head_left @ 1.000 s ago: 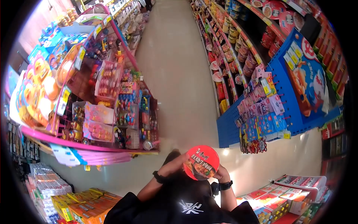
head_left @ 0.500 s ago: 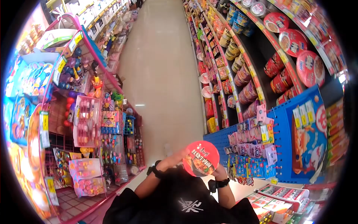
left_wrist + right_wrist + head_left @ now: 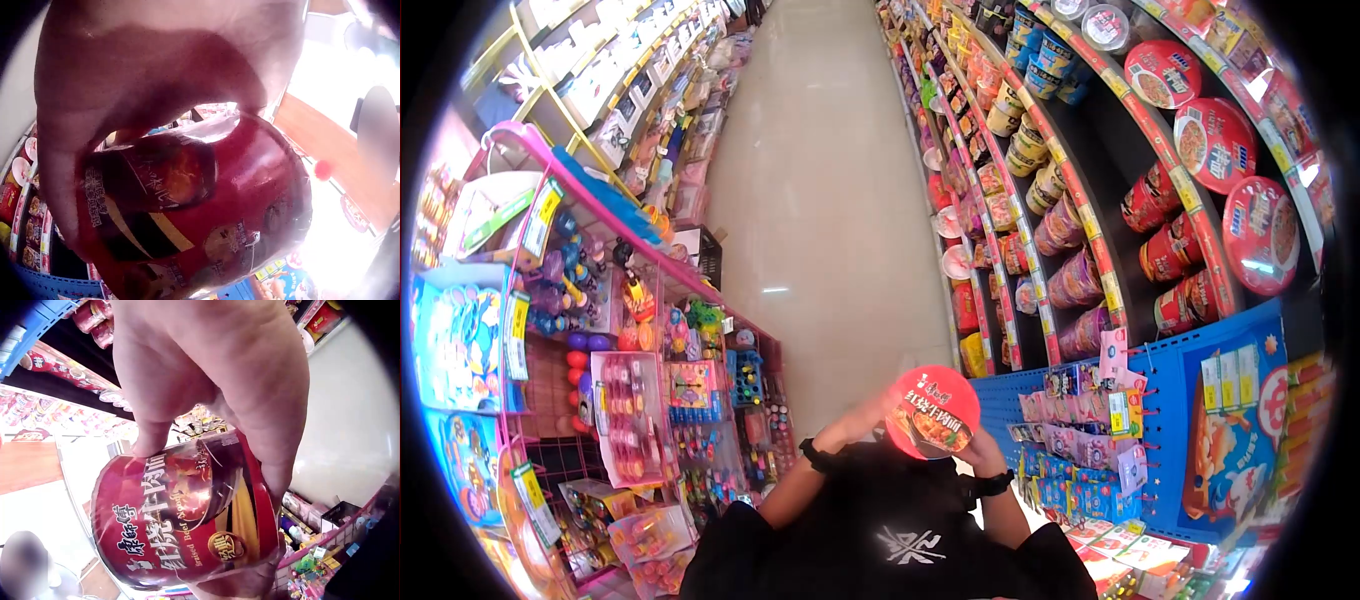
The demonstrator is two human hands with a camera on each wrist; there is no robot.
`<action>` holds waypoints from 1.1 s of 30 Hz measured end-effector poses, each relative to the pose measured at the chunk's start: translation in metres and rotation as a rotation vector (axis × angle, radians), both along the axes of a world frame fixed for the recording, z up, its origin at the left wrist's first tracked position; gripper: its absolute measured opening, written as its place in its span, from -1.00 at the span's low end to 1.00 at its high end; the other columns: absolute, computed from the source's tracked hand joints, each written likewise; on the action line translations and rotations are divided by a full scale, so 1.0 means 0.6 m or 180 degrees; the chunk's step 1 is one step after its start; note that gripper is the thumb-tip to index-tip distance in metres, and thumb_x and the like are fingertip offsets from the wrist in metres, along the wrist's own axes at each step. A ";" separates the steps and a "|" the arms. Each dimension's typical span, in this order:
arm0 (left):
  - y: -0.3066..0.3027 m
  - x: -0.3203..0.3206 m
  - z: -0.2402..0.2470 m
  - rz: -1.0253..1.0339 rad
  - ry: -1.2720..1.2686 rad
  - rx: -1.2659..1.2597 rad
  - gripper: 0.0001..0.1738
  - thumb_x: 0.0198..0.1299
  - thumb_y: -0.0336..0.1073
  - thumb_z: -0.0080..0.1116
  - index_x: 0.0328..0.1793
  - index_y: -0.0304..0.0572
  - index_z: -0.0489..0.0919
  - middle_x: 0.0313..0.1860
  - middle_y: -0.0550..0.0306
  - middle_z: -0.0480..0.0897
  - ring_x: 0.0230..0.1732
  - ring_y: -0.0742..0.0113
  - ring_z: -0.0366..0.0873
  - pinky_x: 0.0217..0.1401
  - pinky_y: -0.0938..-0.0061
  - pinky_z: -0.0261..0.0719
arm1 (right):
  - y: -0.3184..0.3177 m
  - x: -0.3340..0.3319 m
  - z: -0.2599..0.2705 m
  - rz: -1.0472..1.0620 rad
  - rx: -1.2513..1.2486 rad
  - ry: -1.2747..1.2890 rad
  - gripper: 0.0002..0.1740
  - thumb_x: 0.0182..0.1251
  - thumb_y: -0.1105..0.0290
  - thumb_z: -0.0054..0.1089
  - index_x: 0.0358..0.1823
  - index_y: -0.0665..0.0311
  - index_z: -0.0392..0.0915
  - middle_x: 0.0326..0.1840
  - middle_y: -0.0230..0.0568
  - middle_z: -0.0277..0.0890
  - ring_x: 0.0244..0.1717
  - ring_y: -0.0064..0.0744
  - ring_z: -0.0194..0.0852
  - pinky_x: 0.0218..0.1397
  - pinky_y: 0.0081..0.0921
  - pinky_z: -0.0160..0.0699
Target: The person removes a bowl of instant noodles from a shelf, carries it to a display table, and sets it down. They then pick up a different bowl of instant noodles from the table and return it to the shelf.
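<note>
A red instant noodle bucket (image 3: pixel 935 412) is held in front of the chest between both hands, its round lid facing up toward the head camera. My left hand (image 3: pixel 852 424) grips its left side. In the left wrist view, that hand spans the red noodle bucket (image 3: pixel 206 212) with thumb and fingers spread around it. From the other side my right hand (image 3: pixel 984 458) grips it. The right wrist view shows the bucket's printed beef noodle label (image 3: pixel 181 512) below the right hand, and fingers (image 3: pixel 237 584) of the left hand beneath it.
Shelves of noodle cups and buckets (image 3: pixel 1080 235) line the right side of a long aisle (image 3: pixel 810 200). A blue pegboard (image 3: pixel 1165 420) with small hanging packets stands close on the right. On the left is a pink-framed toy rack (image 3: pixel 625 400), with more shelving behind.
The view has turned and moved closer to the noodle shelves, so the toy rack sits farther left. Both hands keep hold of the noodle bucket, which sits slightly higher in view.
</note>
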State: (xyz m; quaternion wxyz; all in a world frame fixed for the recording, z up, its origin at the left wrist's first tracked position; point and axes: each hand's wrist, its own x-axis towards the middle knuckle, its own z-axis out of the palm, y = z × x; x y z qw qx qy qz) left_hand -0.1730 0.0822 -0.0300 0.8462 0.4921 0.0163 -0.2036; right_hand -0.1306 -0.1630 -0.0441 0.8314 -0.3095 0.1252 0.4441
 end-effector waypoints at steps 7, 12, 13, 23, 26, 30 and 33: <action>0.032 0.104 0.013 0.0035 0.0162 -0.0243 -0.23 0.36 0.19 -0.16 0.45 -0.29 0.16 0.36 0.03 0.35 0.34 0.27 0.29 0.40 0.32 0.21 | 0.041 0.112 -0.038 0.0127 0.0147 -0.0167 -0.44 0.41 0.29 0.04 0.35 0.37 0.17 0.32 -0.06 0.30 0.25 -0.28 0.37 0.31 -0.30 0.40; 0.058 0.202 -0.032 0.0128 0.0194 0.0180 -0.21 0.34 0.22 -0.15 0.45 -0.28 0.17 0.37 0.02 0.35 0.35 0.25 0.29 0.41 0.31 0.21 | 0.061 0.229 -0.063 0.0119 0.0289 -0.0190 -0.38 0.39 0.25 0.08 0.38 0.35 0.15 0.34 -0.06 0.27 0.27 -0.25 0.35 0.32 -0.28 0.40; 0.065 0.225 -0.027 0.0050 0.0331 0.0199 -0.21 0.34 0.22 -0.15 0.45 -0.28 0.17 0.37 0.02 0.35 0.35 0.24 0.29 0.41 0.31 0.20 | 0.067 0.252 -0.058 0.0069 0.0288 -0.0214 -0.38 0.38 0.24 0.09 0.38 0.35 0.15 0.34 -0.05 0.27 0.27 -0.25 0.35 0.31 -0.28 0.40; 0.047 0.474 0.015 0.0054 0.0528 0.0247 -0.17 0.34 0.28 -0.24 0.46 -0.27 0.15 0.37 0.01 0.34 0.36 0.22 0.29 0.43 0.29 0.20 | 0.081 0.444 -0.057 -0.0561 0.0820 -0.0163 -0.44 0.38 0.20 0.08 0.29 0.38 0.28 0.28 -0.05 0.37 0.22 -0.24 0.42 0.29 -0.24 0.43; 0.004 0.546 0.053 -0.0027 0.0662 0.0083 -0.29 0.43 0.14 -0.36 0.45 -0.30 0.16 0.36 0.04 0.35 0.37 0.26 0.28 0.44 0.36 0.18 | 0.058 0.484 -0.060 -0.0933 0.0806 -0.0475 -0.43 0.38 0.21 0.07 0.30 0.39 0.27 0.29 -0.04 0.36 0.23 -0.23 0.40 0.30 -0.22 0.41; -0.045 0.628 0.039 -0.0309 0.0488 -0.0514 -0.34 0.47 0.08 -0.43 0.48 -0.27 0.09 0.43 0.08 0.26 0.41 0.25 0.20 0.46 0.34 0.14 | 0.020 0.529 -0.043 -0.1459 0.0921 -0.0190 -0.46 0.41 0.25 0.00 0.33 0.38 0.23 0.31 -0.02 0.33 0.26 -0.20 0.37 0.32 -0.22 0.39; -0.077 0.674 0.040 -0.0486 -0.0598 -0.0197 -0.34 0.46 0.07 -0.35 0.50 -0.22 0.04 0.42 0.04 0.24 0.43 0.27 0.16 0.45 0.33 0.14 | -0.006 0.551 -0.044 -0.1757 0.0878 -0.0241 -0.48 0.46 0.25 -0.07 0.34 0.36 0.21 0.33 -0.04 0.30 0.26 -0.21 0.37 0.32 -0.23 0.39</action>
